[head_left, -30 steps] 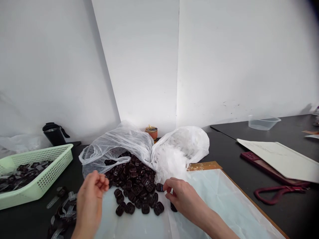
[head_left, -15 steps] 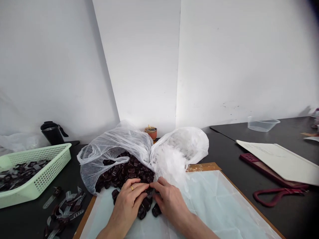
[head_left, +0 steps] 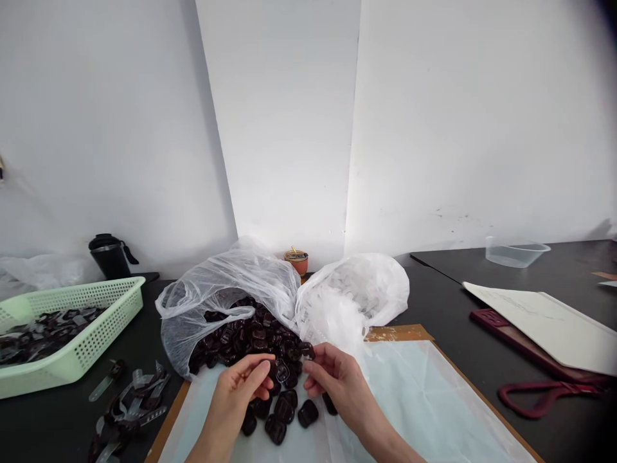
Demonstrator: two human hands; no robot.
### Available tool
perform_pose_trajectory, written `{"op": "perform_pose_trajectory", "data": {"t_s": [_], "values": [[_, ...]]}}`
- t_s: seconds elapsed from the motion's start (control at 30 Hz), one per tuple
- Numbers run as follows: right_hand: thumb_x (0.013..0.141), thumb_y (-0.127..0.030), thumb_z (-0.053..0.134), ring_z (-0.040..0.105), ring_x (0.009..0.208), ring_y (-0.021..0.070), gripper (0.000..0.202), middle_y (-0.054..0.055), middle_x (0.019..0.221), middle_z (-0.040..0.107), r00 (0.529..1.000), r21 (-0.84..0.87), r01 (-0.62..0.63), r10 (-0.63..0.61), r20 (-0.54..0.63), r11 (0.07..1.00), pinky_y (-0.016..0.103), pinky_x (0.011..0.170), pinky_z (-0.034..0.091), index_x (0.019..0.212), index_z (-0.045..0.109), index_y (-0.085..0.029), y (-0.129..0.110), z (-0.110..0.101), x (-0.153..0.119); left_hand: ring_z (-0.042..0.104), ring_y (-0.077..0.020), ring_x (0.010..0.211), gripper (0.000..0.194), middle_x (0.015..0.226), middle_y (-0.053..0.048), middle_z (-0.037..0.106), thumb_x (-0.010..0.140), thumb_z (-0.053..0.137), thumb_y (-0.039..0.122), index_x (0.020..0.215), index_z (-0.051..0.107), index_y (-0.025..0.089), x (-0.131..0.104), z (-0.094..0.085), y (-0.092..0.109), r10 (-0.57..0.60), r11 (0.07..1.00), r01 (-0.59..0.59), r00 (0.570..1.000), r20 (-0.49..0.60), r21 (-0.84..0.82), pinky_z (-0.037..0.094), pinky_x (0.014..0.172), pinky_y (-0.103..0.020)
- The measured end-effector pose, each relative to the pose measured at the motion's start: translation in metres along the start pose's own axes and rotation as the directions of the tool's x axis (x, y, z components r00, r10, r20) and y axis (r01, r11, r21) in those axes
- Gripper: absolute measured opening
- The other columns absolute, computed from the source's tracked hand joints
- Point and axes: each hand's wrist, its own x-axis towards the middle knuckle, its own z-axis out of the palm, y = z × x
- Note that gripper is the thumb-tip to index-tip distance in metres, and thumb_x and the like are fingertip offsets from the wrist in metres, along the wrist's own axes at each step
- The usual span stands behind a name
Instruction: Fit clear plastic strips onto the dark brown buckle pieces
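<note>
My left hand is closed in a pinch in front of the pile, thumb against forefinger; whatever lies between them is too small or hidden to make out. Opposite it, my right hand pinches at a glossy dark brown plastic piece by its fingertips. A gap separates the two hands. Between and below them, several loose dark brown pieces lie on the pale sheet. Behind my hands, a heap of the same pieces spills from a clear plastic bag.
A white bag of translucent strips stands behind the sheet. Left are a green basket of dark pieces with clear strips and a loose cluster of the same. Red-handled scissors, a notebook and a clear tub lie right.
My hands, together half a second ago, have moved apart and turned so the fingertips show. More loose dark pieces are uncovered on the sheet. The whole view has shifted slightly.
</note>
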Motion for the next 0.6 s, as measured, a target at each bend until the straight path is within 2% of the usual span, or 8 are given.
{"op": "perform_pose_trajectory", "data": {"t_s": [0.1, 0.17, 0.23, 0.37, 0.47, 0.53, 0.6], "values": [[0.067, -0.054, 0.078, 0.067, 0.064, 0.0174, 0.051, -0.003, 0.067, 0.064, 0.997, 0.131, -0.074, 0.077, -0.018, 0.989, 0.030, 0.062, 0.056, 0.097, 0.061, -0.018, -0.002, 0.003, 0.000, 0.067, -0.0145, 0.073, 0.023, 0.076, -0.002, 0.075, 0.076, 0.077, 0.032, 0.094, 0.079, 0.017, -0.001, 0.002, -0.004, -0.093, 0.965, 0.102, 0.995, 0.049, -0.240, 0.056, 0.070, -0.020], [0.068, -0.059, 0.076, 0.068, 0.064, 0.0176, 0.058, -0.001, 0.070, 0.066, 0.990, 0.172, -0.132, 0.139, -0.027, 0.976, 0.031, 0.064, 0.056, 0.103, 0.060, -0.017, -0.005, 0.003, 0.000, 0.070, -0.0147, 0.078, 0.018, 0.088, -0.003, 0.078, 0.076, 0.078, 0.027, 0.090, 0.080, 0.017, 0.000, 0.000, -0.008, -0.137, 0.916, 0.150, 0.989, 0.060, -0.373, 0.058, 0.076, -0.020], [0.069, -0.060, 0.074, 0.067, 0.063, 0.0166, 0.057, 0.001, 0.071, 0.066, 0.984, 0.187, -0.166, 0.175, -0.033, 0.968, 0.030, 0.063, 0.055, 0.102, 0.061, -0.015, -0.008, 0.003, -0.002, 0.073, -0.0154, 0.080, 0.012, 0.094, -0.005, 0.079, 0.077, 0.077, 0.022, 0.087, 0.080, 0.015, 0.001, -0.002, -0.010, -0.180, 0.872, 0.184, 0.982, 0.052, -0.453, 0.060, 0.078, -0.020], [0.063, -0.045, 0.084, 0.063, 0.063, 0.0145, 0.044, -0.002, 0.069, 0.063, 0.985, 0.188, -0.167, 0.172, -0.010, 0.968, 0.027, 0.062, 0.052, 0.093, 0.065, -0.017, -0.010, 0.001, -0.006, 0.076, -0.0199, 0.083, 0.010, 0.092, -0.010, 0.081, 0.079, 0.074, 0.015, 0.087, 0.078, 0.011, 0.003, -0.004, -0.012, -0.225, 0.850, 0.213, 0.974, 0.032, -0.482, 0.063, 0.080, -0.023], [0.059, -0.032, 0.086, 0.059, 0.064, 0.0133, 0.041, -0.002, 0.074, 0.064, 0.994, 0.190, -0.109, 0.112, -0.006, 0.976, 0.024, 0.060, 0.047, 0.092, 0.066, -0.019, -0.007, -0.001, -0.007, 0.075, -0.0220, 0.093, 0.010, 0.099, -0.014, 0.079, 0.080, 0.073, 0.012, 0.088, 0.077, 0.008, 0.003, -0.004, -0.011, -0.217, 0.841, 0.231, 0.972, 0.086, -0.489, 0.060, 0.087, -0.023], [0.057, -0.027, 0.086, 0.057, 0.062, 0.0119, 0.040, -0.002, 0.078, 0.065, 0.996, 0.180, -0.092, 0.093, 0.001, 0.979, 0.023, 0.057, 0.043, 0.092, 0.067, -0.020, -0.005, 0.000, -0.007, 0.073, -0.0219, 0.098, 0.005, 0.102, -0.014, 0.079, 0.079, 0.072, 0.008, 0.082, 0.075, 0.010, 0.002, -0.004, -0.011, -0.217, 0.829, 0.253, 0.968, 0.129, -0.500, 0.058, 0.090, -0.023], [0.059, -0.028, 0.085, 0.056, 0.058, 0.0110, 0.033, -0.003, 0.073, 0.065, 0.994, 0.178, -0.108, 0.103, 0.038, 0.978, 0.022, 0.056, 0.041, 0.087, 0.068, -0.020, -0.002, 0.001, -0.007, 0.073, -0.0206, 0.099, 0.010, 0.098, -0.011, 0.079, 0.077, 0.073, 0.004, 0.073, 0.072, 0.013, 0.002, -0.005, -0.011, -0.231, 0.817, 0.277, 0.961, 0.152, -0.506, 0.057, 0.092, -0.024]]}}
